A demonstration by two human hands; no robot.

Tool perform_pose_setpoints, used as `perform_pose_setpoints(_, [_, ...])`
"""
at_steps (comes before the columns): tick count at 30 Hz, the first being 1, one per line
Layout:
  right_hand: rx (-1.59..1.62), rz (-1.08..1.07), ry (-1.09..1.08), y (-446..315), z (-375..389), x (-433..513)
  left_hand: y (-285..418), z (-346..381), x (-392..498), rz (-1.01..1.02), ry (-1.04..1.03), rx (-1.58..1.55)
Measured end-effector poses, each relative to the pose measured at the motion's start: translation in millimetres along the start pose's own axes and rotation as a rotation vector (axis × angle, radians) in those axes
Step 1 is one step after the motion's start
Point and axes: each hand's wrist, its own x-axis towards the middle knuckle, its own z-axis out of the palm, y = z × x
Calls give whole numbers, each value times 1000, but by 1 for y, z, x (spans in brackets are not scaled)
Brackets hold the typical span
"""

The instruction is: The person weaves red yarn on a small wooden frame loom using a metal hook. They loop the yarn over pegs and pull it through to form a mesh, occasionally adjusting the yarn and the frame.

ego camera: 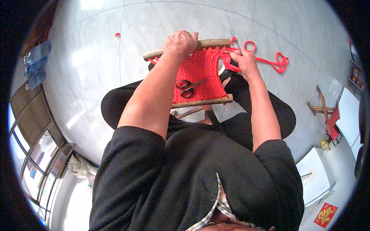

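Note:
A red woven cord seat [199, 69] stretches between two wooden rails of a stool frame, over my lap. My left hand [180, 43] bends over the far wooden rail [215, 43], its fingertips hidden behind it. Black-handled scissors [189, 88] lie on the weave, blades pointing right. Off the seat's right edge, my right hand [244, 62] pinches a thin metal tool [235, 40], perhaps tweezers or a wire hook, pointing away from me. Red cord [229, 63] bunches beside that hand, and more of it trails right in loops.
Loose red cord [279, 62] lies looped on the tiled floor, with a small red scrap [117, 34] farther left. A folding stool with a red seat [334, 121] stands at the right, near a white box-like surface [312, 173]. Plastic bags [81, 167] sit at the lower left.

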Motion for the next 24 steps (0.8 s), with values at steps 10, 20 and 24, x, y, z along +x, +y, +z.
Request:
perform_pose_setpoints(10, [-182,-306,138,-8,4,13,2,-2,-6,20,43,-18])
perform_pose_setpoints(20, [-768,-148,275,-25,48,59,-1,2,-19,2,227,-221])
perform_pose_setpoints(24, [-759,-161,274,-13,43,74,0,17,-64,411,823,-173])
